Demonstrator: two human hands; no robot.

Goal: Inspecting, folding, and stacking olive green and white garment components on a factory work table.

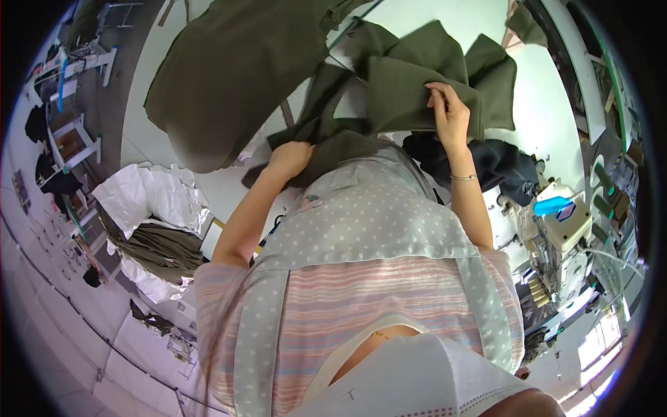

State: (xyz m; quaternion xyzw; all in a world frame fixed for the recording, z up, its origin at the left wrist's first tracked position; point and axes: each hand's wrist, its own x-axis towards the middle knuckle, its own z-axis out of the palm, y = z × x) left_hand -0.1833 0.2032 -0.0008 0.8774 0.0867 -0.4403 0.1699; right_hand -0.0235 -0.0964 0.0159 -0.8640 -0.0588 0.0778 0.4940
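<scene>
Both arms reach over a white table (551, 97) strewn with dark olive cloth. Close to my waist, my left hand (292, 158) is closed on the edge of a strip of olive fabric (340, 146). Farther up and to the right, my right hand (450, 115) has its curled fingers on a folded olive fabric panel (399, 90); the thumb is partly hidden. A large olive cloth pile (233, 76) covers the far left of the table. Beside my right forearm lies a bunched black cloth (497, 163).
A cream sewing machine (566, 222) with a blue piece on top stands at the right. Left of me, a container lined with white sheeting (149, 198) holds folded olive cloth (156, 247). A thin dark rod (354, 24) crosses above the cloth at the far side.
</scene>
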